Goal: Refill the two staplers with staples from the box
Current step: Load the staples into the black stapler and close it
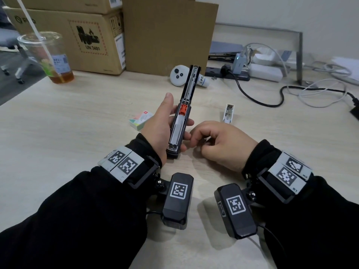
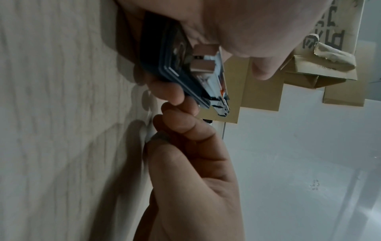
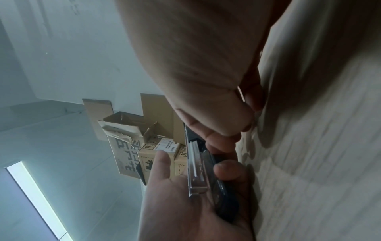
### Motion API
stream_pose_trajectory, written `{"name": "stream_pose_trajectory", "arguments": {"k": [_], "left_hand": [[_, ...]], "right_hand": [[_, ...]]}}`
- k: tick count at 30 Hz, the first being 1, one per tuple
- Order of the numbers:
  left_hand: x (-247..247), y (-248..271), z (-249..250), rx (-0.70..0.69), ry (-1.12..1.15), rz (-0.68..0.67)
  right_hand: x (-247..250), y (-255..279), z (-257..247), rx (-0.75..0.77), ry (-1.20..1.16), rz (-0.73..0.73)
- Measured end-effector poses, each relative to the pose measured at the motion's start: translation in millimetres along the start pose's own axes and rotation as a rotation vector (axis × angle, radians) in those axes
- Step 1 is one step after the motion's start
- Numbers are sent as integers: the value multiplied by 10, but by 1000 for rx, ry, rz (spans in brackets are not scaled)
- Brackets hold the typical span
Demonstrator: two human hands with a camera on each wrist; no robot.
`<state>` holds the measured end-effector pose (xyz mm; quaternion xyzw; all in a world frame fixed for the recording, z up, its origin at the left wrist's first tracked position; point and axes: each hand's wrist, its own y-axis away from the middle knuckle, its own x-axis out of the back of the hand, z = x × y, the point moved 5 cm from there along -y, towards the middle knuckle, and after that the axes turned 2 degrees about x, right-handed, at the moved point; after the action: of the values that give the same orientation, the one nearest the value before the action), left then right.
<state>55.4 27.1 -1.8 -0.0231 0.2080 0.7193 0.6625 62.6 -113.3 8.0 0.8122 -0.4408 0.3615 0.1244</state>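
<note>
A black stapler [image 1: 179,121] lies in my left hand [image 1: 158,127], its lid swung open and pointing away from me. Its silver staple channel [image 3: 195,164] faces up, with an orange pusher [image 1: 182,109] midway along. My right hand [image 1: 194,140] sits just right of the stapler's near end, fingers curled. Thumb and forefinger pinch a small grey staple strip [image 2: 159,136] low over the table. The pastel staple box [image 1: 140,120] lies left of my left hand. A second, white stapler [image 1: 228,113] rests on the table to the right.
A plastic cup [image 1: 45,55] with a straw stands at the far left, next to stacked cardboard boxes [image 1: 81,41]. A white controller [image 1: 177,75] lies behind the stapler. A power strip [image 1: 266,72] and loose cables [image 1: 258,98] fill the far right.
</note>
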Motion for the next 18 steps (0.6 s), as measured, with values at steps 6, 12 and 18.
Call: {"name": "stream_pose_trajectory", "arguments": {"k": [6,12,18], "left_hand": [[7,-12,-20,22,7,2],[4,-16,-29,18,-8,8],[8,-26,-39,14,-23,10]], "right_hand": [[92,-3,63,-65,-46,171],[168,-24,78,-94,224,188],[99,-34,70,-158,288,84]]}}
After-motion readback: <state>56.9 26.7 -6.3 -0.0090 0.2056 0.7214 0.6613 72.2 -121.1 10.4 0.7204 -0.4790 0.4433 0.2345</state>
